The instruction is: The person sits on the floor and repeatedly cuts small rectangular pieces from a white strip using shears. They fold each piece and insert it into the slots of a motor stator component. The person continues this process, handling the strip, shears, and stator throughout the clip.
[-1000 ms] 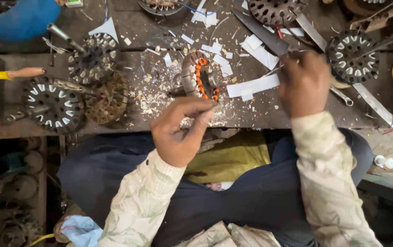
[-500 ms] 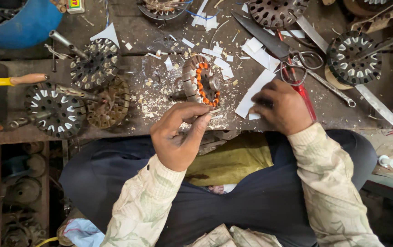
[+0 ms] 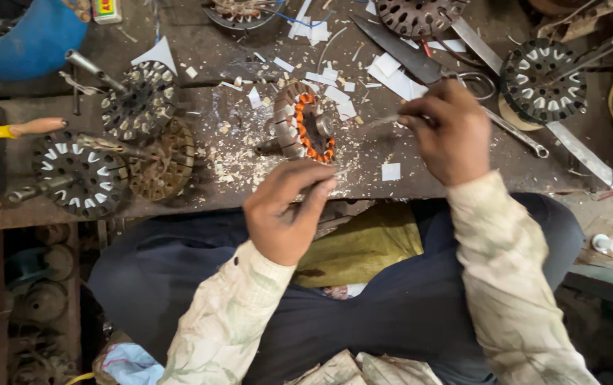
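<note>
Paper strip (image 3: 381,121) is pinched in my right hand (image 3: 449,132) just beside the stator (image 3: 305,130) mid-bench, my left hand (image 3: 285,214) pinched shut at the near edge; next, I judge, steady feeding into a slot.

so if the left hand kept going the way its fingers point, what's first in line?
Probably the motor stator with orange windings: the left hand points up the bench at it, fingertips just short. Height above the bench is unclear.

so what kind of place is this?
Most likely a small motor repair or rewinding workshop: a stator with orange windings stands on a worn wooden bench, bare slotted stator cores lie around, and insulation paper scraps litter it.
</note>
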